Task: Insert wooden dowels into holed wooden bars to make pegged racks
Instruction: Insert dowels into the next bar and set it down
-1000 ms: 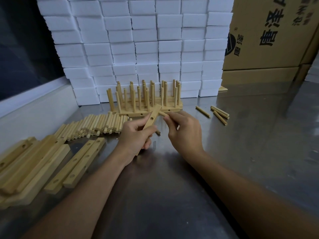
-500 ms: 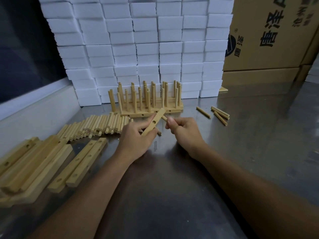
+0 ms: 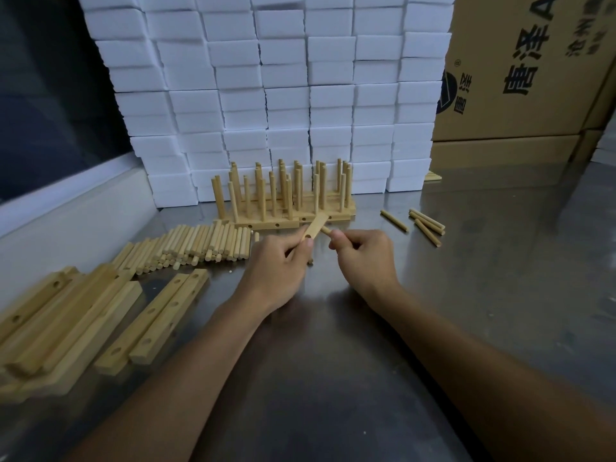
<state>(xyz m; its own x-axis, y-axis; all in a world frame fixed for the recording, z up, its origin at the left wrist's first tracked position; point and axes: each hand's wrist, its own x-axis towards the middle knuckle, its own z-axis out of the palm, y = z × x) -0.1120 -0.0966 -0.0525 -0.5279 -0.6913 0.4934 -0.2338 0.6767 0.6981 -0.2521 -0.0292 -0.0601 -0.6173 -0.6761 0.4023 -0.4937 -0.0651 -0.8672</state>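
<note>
Left hand [image 3: 278,266] grips a holed bar [image 3: 313,230], its lower length hidden in the fist. Right hand [image 3: 365,258] pinches one dowel [image 3: 326,230], mostly covered by fingers. Four loose dowels [image 3: 427,225] lie right on the bench [image 3: 500,261].

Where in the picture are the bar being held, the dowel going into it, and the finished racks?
held bar [image 3: 316,226], head view, its upper face.
dowel [image 3: 326,230], head view, its exposed end.
finished racks [image 3: 266,225], head view, front base bar.
</note>
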